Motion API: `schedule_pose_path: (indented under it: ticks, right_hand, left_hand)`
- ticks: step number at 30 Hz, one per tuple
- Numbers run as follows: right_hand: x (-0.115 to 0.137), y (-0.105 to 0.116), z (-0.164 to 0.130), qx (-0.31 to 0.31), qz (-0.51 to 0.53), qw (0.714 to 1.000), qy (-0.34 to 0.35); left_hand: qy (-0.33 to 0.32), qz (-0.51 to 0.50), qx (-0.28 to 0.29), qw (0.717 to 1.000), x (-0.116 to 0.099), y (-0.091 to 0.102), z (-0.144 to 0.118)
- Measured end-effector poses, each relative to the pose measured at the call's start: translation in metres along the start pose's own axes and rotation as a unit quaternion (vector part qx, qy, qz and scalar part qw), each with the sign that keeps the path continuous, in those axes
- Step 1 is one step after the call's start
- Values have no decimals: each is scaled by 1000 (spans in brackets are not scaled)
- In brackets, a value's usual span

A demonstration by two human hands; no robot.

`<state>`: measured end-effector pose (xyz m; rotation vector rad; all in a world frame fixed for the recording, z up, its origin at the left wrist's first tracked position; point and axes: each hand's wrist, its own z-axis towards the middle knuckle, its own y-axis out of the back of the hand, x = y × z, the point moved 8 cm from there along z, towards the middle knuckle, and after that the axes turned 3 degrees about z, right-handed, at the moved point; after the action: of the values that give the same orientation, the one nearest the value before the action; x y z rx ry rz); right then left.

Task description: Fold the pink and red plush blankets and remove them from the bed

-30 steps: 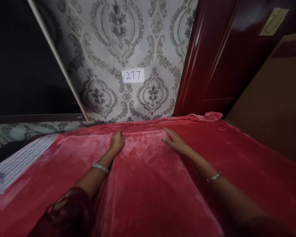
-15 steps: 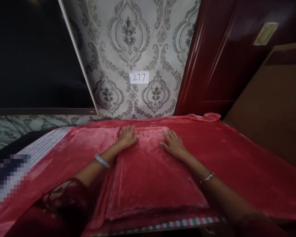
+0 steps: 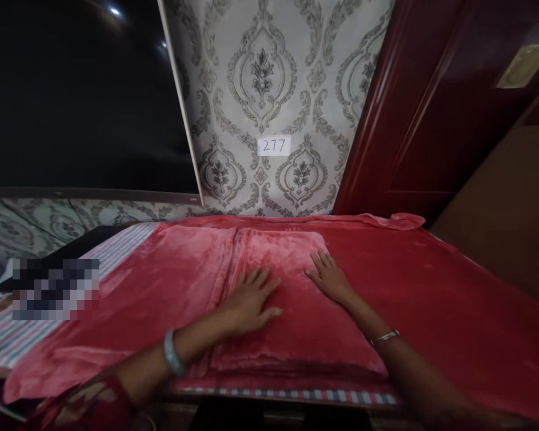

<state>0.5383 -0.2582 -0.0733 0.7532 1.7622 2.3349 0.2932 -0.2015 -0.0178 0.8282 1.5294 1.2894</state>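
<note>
One head-worn camera looks forward and down from just above the near edge of the bed (image 3: 476, 311). It faces the patterned wallpaper (image 3: 260, 78) with its "277" label (image 3: 273, 145) (near the frame's centre). The view is close and wide-angled, with the forearms entering from the bottom and straight edges bowing outward. There is no second view.

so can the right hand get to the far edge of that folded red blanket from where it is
Probably yes: the right hand lies flat on the folded red blanket, near its far edge, with only bare fabric between them.
</note>
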Motion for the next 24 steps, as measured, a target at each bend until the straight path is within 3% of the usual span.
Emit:
schedule_pose_path:
  ticks: [3, 6, 12, 18, 22, 24]
  right_hand:
    - [-5, -2, 0, -10, 11, 1000, -11]
    - [-10, -3, 1, -26, 40, 999, -25]
    - [-34, 6, -15, -47, 188, 979, -64]
    - [-58, 12, -69, -97, 392, 907, -117]
    - [-46, 14, -101, -62, 463, 871, -154]
    - [-34, 18, -111, -31, 518, 839, -166]
  left_hand:
    - [-30, -8, -7, 999, -18, -15, -34]
    - [-15, -2, -4, 1000, -17, -30, -47]
    - [9, -14, 1, 1000, -23, -25, -58]
    - [-46, -62, -41, 996, -47, -30, -94]
    - [-50, -51, -86, 994, -47, -35, -100]
    - [-51, -57, -102, 992, -50, -33, -97]
